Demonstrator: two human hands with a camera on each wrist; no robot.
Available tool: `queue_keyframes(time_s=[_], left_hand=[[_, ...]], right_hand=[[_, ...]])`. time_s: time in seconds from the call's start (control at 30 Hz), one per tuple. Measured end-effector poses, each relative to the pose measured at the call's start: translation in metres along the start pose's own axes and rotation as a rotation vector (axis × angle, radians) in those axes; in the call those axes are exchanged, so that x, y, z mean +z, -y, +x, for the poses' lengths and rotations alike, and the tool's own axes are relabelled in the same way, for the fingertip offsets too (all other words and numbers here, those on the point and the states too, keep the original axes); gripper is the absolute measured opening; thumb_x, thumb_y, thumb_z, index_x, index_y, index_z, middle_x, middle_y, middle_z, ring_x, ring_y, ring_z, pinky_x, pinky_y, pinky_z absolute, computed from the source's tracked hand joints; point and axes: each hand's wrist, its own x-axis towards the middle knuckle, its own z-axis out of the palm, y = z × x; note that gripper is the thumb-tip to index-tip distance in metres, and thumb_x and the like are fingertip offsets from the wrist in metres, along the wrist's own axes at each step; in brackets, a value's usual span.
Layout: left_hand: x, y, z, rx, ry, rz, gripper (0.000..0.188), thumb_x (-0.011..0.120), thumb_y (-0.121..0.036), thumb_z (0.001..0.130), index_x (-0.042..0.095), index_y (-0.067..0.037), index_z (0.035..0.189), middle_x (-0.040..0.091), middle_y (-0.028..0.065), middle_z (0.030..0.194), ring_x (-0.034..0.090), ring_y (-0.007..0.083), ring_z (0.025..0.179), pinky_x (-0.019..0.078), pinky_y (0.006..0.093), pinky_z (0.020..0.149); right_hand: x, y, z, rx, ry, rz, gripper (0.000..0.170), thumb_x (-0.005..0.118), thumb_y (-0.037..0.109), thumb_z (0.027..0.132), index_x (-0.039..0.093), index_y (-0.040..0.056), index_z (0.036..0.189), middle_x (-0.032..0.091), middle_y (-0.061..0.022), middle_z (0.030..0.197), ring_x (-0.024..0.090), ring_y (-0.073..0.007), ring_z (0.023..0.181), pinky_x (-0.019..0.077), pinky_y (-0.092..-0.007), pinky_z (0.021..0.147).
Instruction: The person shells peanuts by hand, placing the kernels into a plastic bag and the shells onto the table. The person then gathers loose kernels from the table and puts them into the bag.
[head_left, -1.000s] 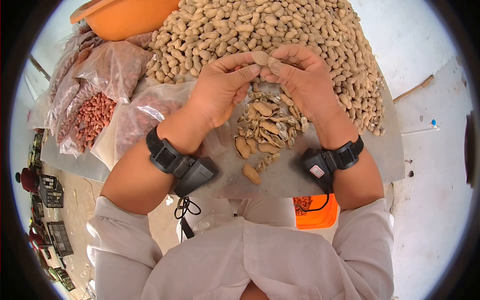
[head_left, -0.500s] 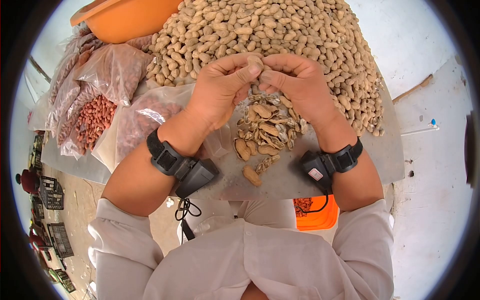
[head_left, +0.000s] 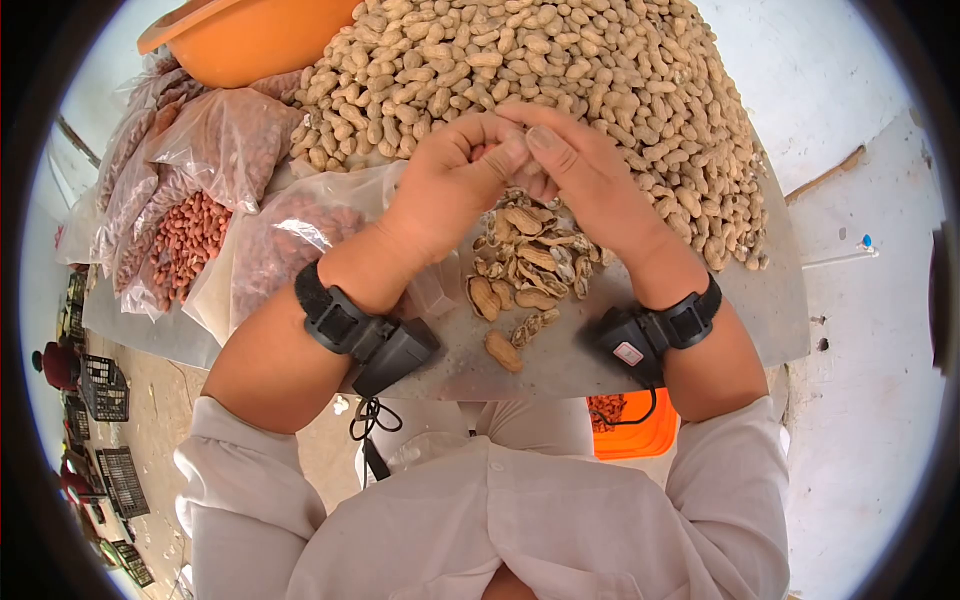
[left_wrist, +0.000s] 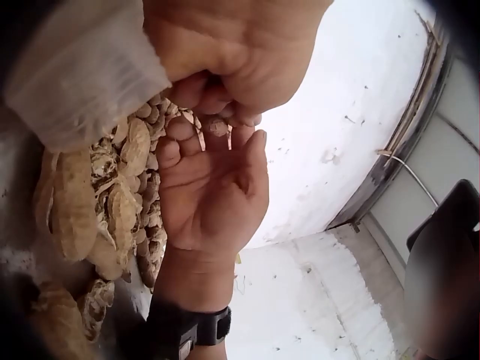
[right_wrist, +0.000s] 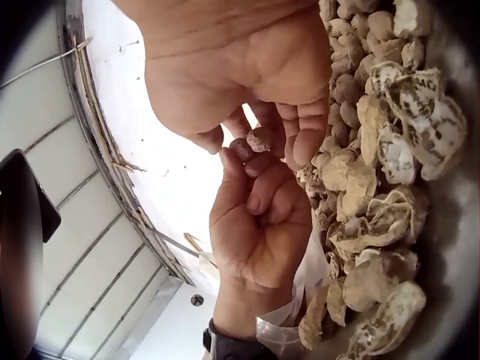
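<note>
L hand (head_left: pixel 450 185) + R hand (head_left: pixel 590 180) meet at the fingertips above the counter (head_left: pixel 565 355), approx mid-body, thumbs side by side. L: fingers curled, thumb tip up against two small speckled peanut pieces (right_wrist: pixel 250 144); reads as a pinch in R wrist view. R: fingers bent in around the same spot, palm partly exposed in L wrist view; can't tell if it grips or just cups.

Key rel: pieces sit in the gap betw the hands, so neither has to reach; L thumb looks closest, R fingers right alongside. Pieces lie side by side, roundish; long axis n/a, too small + partly covered. Head view hides them behind the thumbs. Can't tell if bare kernels or still w/ shell.

Next out: split shells (head_left: pixel 540 250) in a loose heap on counter, bodyward of fingertips + a bit to R, well below hand height. One pod (head_left: pixel 503 352) apart from heap, near the counter's near edge, axis slanted.

Pile of whole pods (head_left: pixel 490 60) fwd of both hands, spreading R. Clear bag (head_left: pixel 265 230) just L of L hand; open bag w/ red kernels (head_left: pixel 190 240) further L. Orange basin (head_left: pixel 250 45) far L corner. Orange tub (head_left: pixel 650 425) below counter, R of legs.
</note>
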Motion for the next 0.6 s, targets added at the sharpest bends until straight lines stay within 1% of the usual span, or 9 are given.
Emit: queue_keyframes(time_s=[0.1,0.13,0.23,0.33,0.43,0.5,0.53,0.6], left_hand=[[0.008,0.009,-0.003,0.126,0.03,0.181,0.015,0.054,-0.017,0.089,0.055,-0.004,0.097,0.052,-0.0034,0.075,0.039,0.0023,0.056,0.0298,0.0167,0.048],[0.008,0.01,-0.003,0.102,0.012,0.164,0.015,0.055,-0.017,0.089,0.055,-0.004,0.097,0.052,-0.0036,0.075,0.039,0.0021,0.057,0.0298,0.0165,0.048],[0.009,0.009,-0.005,0.051,-0.028,0.094,0.016,0.057,-0.017,0.088,0.054,-0.004,0.098,0.052,-0.004,0.077,0.04,0.0015,0.059,0.0302,0.0158,0.049],[0.013,0.005,-0.008,0.05,-0.038,-0.005,0.016,0.058,-0.017,0.087,0.055,-0.005,0.098,0.053,-0.0041,0.078,0.042,0.001,0.06,0.0305,0.0154,0.05],[0.016,0.004,-0.009,0.05,-0.041,-0.082,0.015,0.058,-0.016,0.087,0.055,-0.006,0.097,0.055,-0.0042,0.08,0.043,0.0008,0.061,0.0306,0.015,0.05],[0.017,0.003,-0.01,0.036,-0.031,-0.132,0.014,0.059,-0.016,0.086,0.055,-0.006,0.097,0.055,-0.0041,0.081,0.043,0.001,0.061,0.0307,0.0148,0.05],[0.017,0.003,-0.01,0.045,-0.028,-0.124,0.013,0.058,-0.015,0.087,0.056,-0.006,0.097,0.055,-0.0041,0.081,0.043,0.001,0.061,0.0306,0.0148,0.05],[0.015,0.005,-0.01,0.062,-0.026,-0.11,0.012,0.057,-0.014,0.087,0.056,-0.007,0.096,0.056,-0.0041,0.081,0.043,0.0011,0.062,0.0305,0.0149,0.05]], right_hand=[[0.004,0.003,0.001,-0.16,-0.07,-0.365,0.035,0.043,0.033,0.091,0.06,0.0022,0.09,0.06,-0.0148,0.073,0.06,-0.0275,0.066,0.0474,-0.0354,0.059],[0.006,0.004,0.002,-0.204,-0.095,-0.48,0.036,0.042,0.034,0.091,0.06,0.0027,0.086,0.06,-0.0154,0.071,0.06,-0.0298,0.065,0.0473,-0.0364,0.057],[0.011,0.002,0.003,-0.235,-0.145,-0.463,0.042,0.038,0.035,0.093,0.057,-0.0011,0.081,0.053,-0.0135,0.06,0.052,-0.0289,0.052,0.0429,-0.0308,0.052],[0.012,0.005,0.004,-0.257,-0.153,-0.444,0.04,0.039,0.033,0.093,0.054,-0.0004,0.077,0.051,-0.0138,0.057,0.051,-0.0301,0.05,0.0411,-0.0328,0.049],[0.013,0.007,0.003,-0.234,-0.161,-0.455,0.038,0.039,0.031,0.093,0.053,-0.0005,0.076,0.049,-0.0158,0.057,0.051,-0.0313,0.05,0.0397,-0.0342,0.048],[0.013,0.006,0.003,-0.262,-0.175,-0.443,0.038,0.04,0.03,0.093,0.052,-0.0005,0.075,0.048,-0.0162,0.057,0.05,-0.0316,0.05,0.0393,-0.0344,0.048],[0.013,0.005,0.003,-0.278,-0.182,-0.437,0.037,0.04,0.03,0.093,0.052,-0.0005,0.075,0.047,-0.0165,0.057,0.049,-0.0318,0.05,0.0391,-0.0345,0.048],[0.013,0.005,0.003,-0.251,-0.169,-0.443,0.037,0.041,0.029,0.093,0.052,-0.0007,0.074,0.048,-0.0171,0.058,0.048,-0.0326,0.05,0.0389,-0.0347,0.048]])
